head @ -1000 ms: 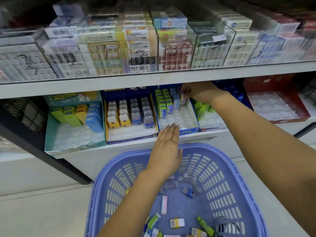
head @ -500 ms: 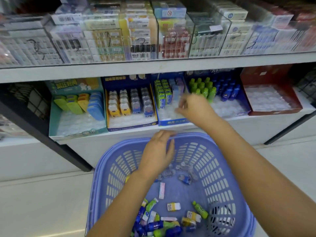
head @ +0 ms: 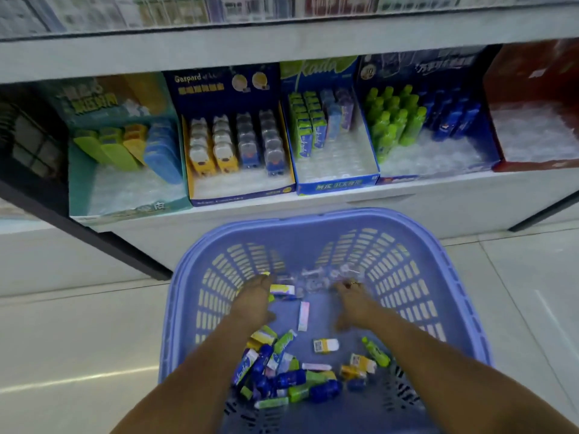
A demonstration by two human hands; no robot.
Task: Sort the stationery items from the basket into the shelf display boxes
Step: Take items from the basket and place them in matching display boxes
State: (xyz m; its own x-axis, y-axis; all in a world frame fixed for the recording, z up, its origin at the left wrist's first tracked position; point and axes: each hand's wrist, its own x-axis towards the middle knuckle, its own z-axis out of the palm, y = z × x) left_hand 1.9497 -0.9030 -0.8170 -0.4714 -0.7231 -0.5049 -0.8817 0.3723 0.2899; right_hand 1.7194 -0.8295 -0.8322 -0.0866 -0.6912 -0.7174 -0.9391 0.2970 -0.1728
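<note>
While every display box on the shelf (head: 407, 202) shows bare tray at its near end, the sorting looks about half done, as I judge it. Going from the left: the teal box (head: 125, 211) holds a few green, yellow and blue cases at the back; the dark blue box (head: 241, 197) has four rows of yellow and blue pieces; the blue box (head: 338, 184) carries green packs and a few pale ones; the bottle box (head: 396, 180) is stocked with green and blue bottles at its far end; and the red box (head: 532, 166) at the right appears to hold nothing but its clear tray. Plenty remains in the basket (head: 329, 216), which stands on the floor just in front of the shelf. A loose pile of packs and bottles (head: 282, 377) lies at its near end, and clear pieces (head: 316, 275) lie at the far end.

Both forearms reach down into the basket, palms down. The left hand (head: 253, 300) lies at the far left of the basket floor, fingertips beside a yellow-and-white pack (head: 282, 289) — whether it grips anything I cannot tell. The right hand (head: 351, 297), a ring on one finger, is among the clear pieces, but it is blurred, so its grasp cannot be made out either.
</note>
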